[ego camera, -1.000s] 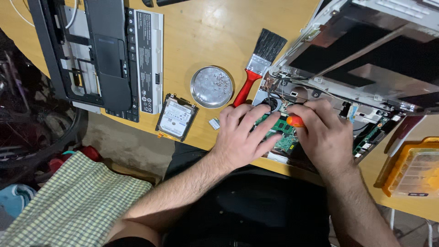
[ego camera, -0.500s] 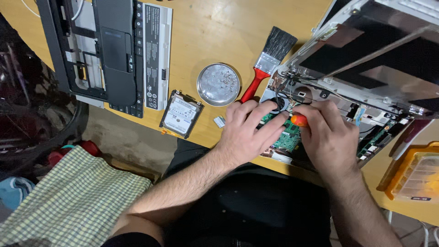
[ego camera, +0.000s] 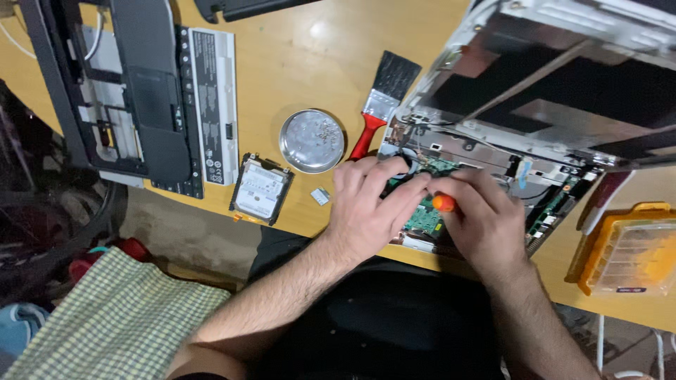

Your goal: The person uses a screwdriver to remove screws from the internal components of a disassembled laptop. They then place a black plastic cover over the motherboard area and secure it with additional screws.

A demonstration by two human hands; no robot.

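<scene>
An opened laptop chassis [ego camera: 535, 112] lies on the wooden desk [ego camera: 303, 63], its green circuit board [ego camera: 427, 214] exposed at the near edge. My left hand [ego camera: 366, 204] rests on the board, fingers curled over a dark round part. My right hand [ego camera: 486, 222] grips a small screwdriver with an orange handle [ego camera: 443, 203], tip pointed down at the board between both hands. The screwdriver's shaft is hidden by my fingers.
A red-handled paintbrush [ego camera: 380, 98] lies left of the chassis. A round metal dish [ego camera: 311, 141] holds screws. A hard drive [ego camera: 260, 188], a white battery [ego camera: 211, 105] and a dark palmrest panel [ego camera: 134, 91] lie to the left. An orange organiser box [ego camera: 627, 250] sits at right.
The view has shifted slightly; both hands stay on the circuit board with the screwdriver, with only small finger movements.
</scene>
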